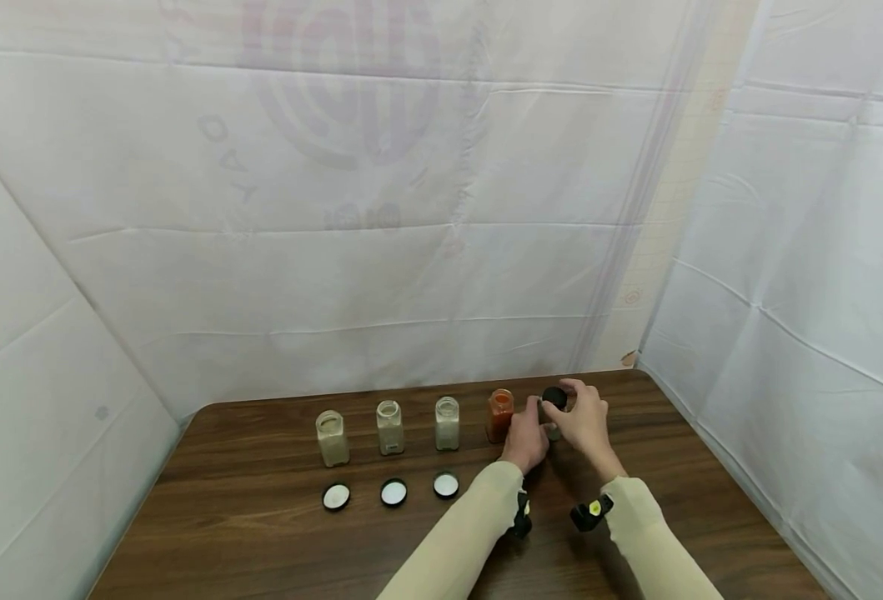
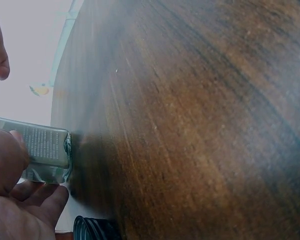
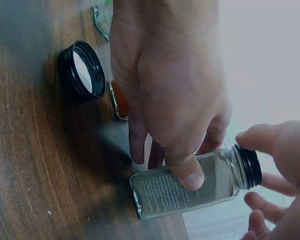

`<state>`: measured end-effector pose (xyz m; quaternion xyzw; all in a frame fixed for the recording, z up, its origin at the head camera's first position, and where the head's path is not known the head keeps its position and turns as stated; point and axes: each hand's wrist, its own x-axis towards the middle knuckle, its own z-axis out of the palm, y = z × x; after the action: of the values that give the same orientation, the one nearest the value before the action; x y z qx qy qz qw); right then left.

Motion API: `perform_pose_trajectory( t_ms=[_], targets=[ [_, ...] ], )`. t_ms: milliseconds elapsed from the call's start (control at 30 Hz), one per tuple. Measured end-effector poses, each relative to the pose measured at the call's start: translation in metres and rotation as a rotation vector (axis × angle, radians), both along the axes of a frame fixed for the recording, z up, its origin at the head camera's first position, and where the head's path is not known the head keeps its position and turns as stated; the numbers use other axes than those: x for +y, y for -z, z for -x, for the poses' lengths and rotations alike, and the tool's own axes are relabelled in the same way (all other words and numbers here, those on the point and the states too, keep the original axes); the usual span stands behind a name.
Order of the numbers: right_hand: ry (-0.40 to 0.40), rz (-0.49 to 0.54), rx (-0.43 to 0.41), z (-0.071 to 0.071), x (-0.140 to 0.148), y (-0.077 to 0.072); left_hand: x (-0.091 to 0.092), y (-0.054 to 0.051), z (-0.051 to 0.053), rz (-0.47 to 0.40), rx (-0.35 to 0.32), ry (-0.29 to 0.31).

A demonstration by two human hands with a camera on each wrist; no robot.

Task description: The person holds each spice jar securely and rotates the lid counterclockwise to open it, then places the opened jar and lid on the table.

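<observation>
My left hand (image 1: 527, 438) grips the body of a square glass jar (image 3: 182, 187) with a printed label and pale contents. The jar stands at the right end of a row on the table. Around its black lid (image 3: 250, 167), the fingers and thumb of my right hand (image 1: 585, 421) pinch from opposite sides. The lid sits on the jar's mouth. In the head view, the left hand hides most of the jar. Just left of that hand is an uncapped jar of orange-red powder (image 1: 499, 417).
Three uncapped jars, a left one (image 1: 333, 439), a middle one (image 1: 390, 427) and a right one (image 1: 447, 423), line the wooden table (image 1: 261, 533). Three upturned black lids lie before them. Another upturned lid (image 3: 81, 72) shows in the right wrist view. White sheeting (image 1: 336, 275) surrounds the table.
</observation>
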<state>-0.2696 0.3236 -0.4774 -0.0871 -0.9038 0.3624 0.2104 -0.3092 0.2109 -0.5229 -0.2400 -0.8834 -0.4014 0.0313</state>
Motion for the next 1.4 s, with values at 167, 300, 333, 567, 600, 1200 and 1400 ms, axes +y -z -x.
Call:
perform_pose_trajectory(
  t_ms=[167, 300, 333, 567, 600, 1200, 1400],
  targets=[
    [0.054, -0.008, 0.016, 0.0001, -0.0012, 0.0010, 0.0001, 0.0001, 0.0002, -0.015, -0.005, -0.005],
    [0.068, -0.004, 0.024, -0.0003, -0.0017, 0.0010, -0.0003, -0.0005, -0.0008, -0.014, -0.020, -0.007],
    [0.066, -0.007, 0.026, -0.0001, -0.0016, 0.0011, -0.0004, -0.0007, -0.0009, -0.013, -0.022, -0.007],
    [0.004, -0.018, 0.009, 0.0012, -0.0001, -0.0008, -0.0006, -0.0009, -0.0008, -0.010, -0.003, 0.001],
    [-0.010, -0.020, 0.003, 0.0013, -0.0001, -0.0012, -0.0005, -0.0006, -0.0006, -0.009, 0.004, 0.001],
    [-0.042, -0.035, -0.046, 0.0019, -0.0007, -0.0027, 0.0010, 0.0012, 0.0011, 0.014, 0.016, -0.013],
    [-0.029, -0.036, -0.081, 0.0002, -0.0021, -0.0032, -0.0001, -0.0006, -0.0005, 0.007, 0.029, -0.012]
  ],
)
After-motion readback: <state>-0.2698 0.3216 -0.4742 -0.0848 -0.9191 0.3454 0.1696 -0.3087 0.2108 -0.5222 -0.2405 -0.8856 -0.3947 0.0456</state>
